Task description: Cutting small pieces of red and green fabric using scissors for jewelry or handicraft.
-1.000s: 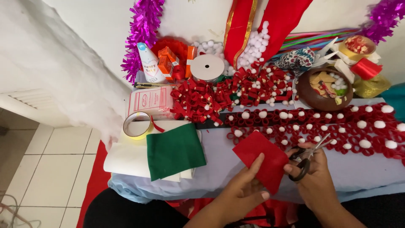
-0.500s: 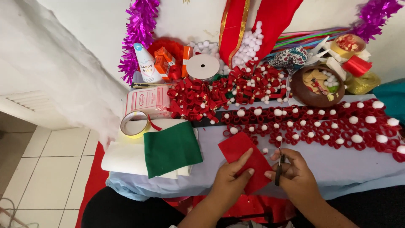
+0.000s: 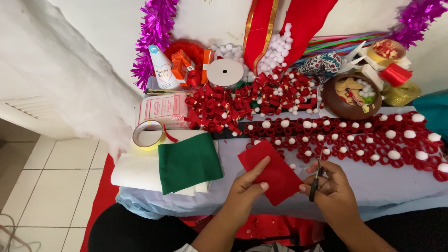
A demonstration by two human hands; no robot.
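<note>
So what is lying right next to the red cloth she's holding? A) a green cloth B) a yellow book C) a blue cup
A: a green cloth lies flat on the table just beside the red cloth that the left hand holds.

- Green felt sheet [image 3: 189, 162] lying over white sheets [image 3: 135, 172] at the desk's [image 3: 396, 186] front left corner
- Roll of tape [image 3: 148, 135] just behind the green felt, with a flat packet [image 3: 163, 108] behind it
- White spool [image 3: 225, 73] near the back edge, beside a small party cone [image 3: 161, 68]
- Heap of red ribbon loops with white pompoms [image 3: 252, 100] mid-desk
- Brown bowl of bits [image 3: 352, 95] towards the right
- Purple tinsel [image 3: 154, 37] hanging at the back left
</note>
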